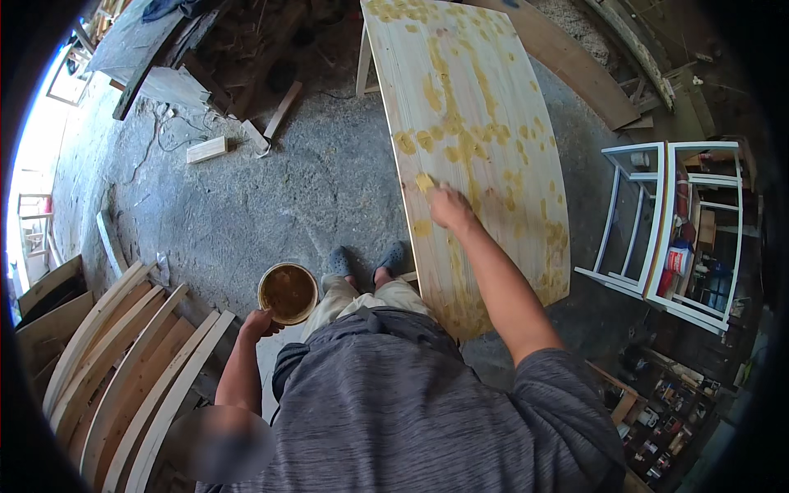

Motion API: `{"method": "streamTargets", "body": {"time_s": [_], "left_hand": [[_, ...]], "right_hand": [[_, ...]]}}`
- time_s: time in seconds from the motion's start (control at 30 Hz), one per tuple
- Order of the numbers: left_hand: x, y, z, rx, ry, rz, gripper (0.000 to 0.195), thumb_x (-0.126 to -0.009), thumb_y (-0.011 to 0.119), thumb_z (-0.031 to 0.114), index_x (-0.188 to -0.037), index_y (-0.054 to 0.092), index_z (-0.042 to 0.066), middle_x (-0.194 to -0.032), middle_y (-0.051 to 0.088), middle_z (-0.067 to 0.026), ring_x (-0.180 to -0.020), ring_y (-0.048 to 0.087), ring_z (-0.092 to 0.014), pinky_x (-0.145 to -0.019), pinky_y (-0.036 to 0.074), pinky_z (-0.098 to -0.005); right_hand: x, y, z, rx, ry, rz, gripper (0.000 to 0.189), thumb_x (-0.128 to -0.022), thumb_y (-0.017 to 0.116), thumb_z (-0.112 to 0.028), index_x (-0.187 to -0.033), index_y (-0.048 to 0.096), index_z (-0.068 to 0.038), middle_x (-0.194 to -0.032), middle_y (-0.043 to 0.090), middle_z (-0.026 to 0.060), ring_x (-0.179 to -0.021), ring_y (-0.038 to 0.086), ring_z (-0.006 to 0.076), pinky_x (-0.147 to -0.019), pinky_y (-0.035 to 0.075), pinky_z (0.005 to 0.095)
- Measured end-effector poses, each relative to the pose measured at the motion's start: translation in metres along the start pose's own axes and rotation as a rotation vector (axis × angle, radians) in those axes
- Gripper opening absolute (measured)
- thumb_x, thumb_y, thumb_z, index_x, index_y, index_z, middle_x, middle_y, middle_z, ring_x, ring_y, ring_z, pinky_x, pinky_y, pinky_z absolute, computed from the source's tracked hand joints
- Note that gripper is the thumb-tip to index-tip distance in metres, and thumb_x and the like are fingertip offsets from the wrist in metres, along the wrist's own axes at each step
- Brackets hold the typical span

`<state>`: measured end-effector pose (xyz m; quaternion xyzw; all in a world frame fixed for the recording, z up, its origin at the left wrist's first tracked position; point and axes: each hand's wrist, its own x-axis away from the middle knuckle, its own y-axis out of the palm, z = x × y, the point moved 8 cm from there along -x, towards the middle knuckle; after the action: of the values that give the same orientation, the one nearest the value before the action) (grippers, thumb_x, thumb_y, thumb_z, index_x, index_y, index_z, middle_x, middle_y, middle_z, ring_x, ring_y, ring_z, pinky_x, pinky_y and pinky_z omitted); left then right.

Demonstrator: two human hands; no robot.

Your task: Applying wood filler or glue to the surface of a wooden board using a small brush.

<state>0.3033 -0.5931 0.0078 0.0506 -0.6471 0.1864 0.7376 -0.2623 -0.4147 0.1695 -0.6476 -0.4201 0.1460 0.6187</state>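
Note:
A large pale wooden panel (505, 209) lies in front of me to the right, dotted and streaked with yellow-brown filler (453, 123). My right hand (452, 206) grips a small yellow spreader (425, 182) against the panel's surface near its left edge. Off to the left, over the floor, my left hand (261, 325) holds a round tub (288, 294) by its rim; brown paste coats its inside. The fingers under the tub are partly hidden.
Curved and straight wooden boards (138, 363) lean at lower left. White frames (656, 222) stand right of the panel. Wood offcuts (207, 150) lie on the concrete floor (296, 179) beyond my feet. A cluttered shelf of small items (666, 425) is at lower right.

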Motion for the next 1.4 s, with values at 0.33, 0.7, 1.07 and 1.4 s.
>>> {"method": "streamTargets", "body": {"time_s": [0.33, 0.7, 1.07, 1.4], "left_hand": [[0.002, 0.006, -0.001, 0.037, -0.032, -0.008, 0.044, -0.097, 0.039, 0.032, -0.091, 0.071, 0.002, -0.080, 0.074, -0.0087, -0.066, 0.066, -0.016, -0.056, 0.052, -0.0291], [-0.011, 0.005, -0.024, -0.001, -0.067, -0.037, 0.047, -0.097, 0.036, 0.032, -0.090, 0.071, 0.001, -0.082, 0.074, -0.0096, -0.067, 0.068, -0.017, -0.057, 0.054, -0.0310], [-0.019, -0.005, 0.032, -0.110, 0.040, -0.016, 0.051, -0.098, 0.039, 0.035, -0.086, 0.070, -0.002, -0.080, 0.073, -0.0127, -0.058, 0.064, -0.018, -0.051, 0.051, -0.0302], [0.003, -0.006, 0.116, -0.064, 0.246, 0.006, 0.053, -0.100, 0.043, 0.041, -0.083, 0.072, 0.000, -0.074, 0.073, -0.0113, -0.059, 0.065, -0.015, -0.059, 0.053, -0.0286]], "right_hand": [[-0.025, -0.011, 0.010, -0.026, 0.000, 0.128, 0.023, -0.079, 0.056, -0.008, -0.095, 0.072, -0.004, -0.097, 0.068, 0.0255, -0.094, 0.066, 0.0414, -0.081, 0.054, 0.0472], [0.209, 0.109, 0.030, -0.192, 0.078, -0.033, 0.021, -0.081, 0.052, -0.006, -0.098, 0.065, -0.002, -0.092, 0.062, 0.0259, -0.088, 0.063, 0.0467, -0.075, 0.052, 0.0525], [0.037, 0.015, 0.054, -0.116, 0.269, -0.112, 0.023, -0.080, 0.056, -0.016, -0.094, 0.070, -0.003, -0.102, 0.067, 0.0262, -0.096, 0.065, 0.0415, -0.080, 0.054, 0.0495], [0.207, 0.105, 0.029, -0.008, 0.340, -0.418, 0.022, -0.075, 0.062, -0.012, -0.092, 0.074, -0.007, -0.098, 0.070, 0.0227, -0.095, 0.069, 0.0368, -0.082, 0.056, 0.0445]]}}
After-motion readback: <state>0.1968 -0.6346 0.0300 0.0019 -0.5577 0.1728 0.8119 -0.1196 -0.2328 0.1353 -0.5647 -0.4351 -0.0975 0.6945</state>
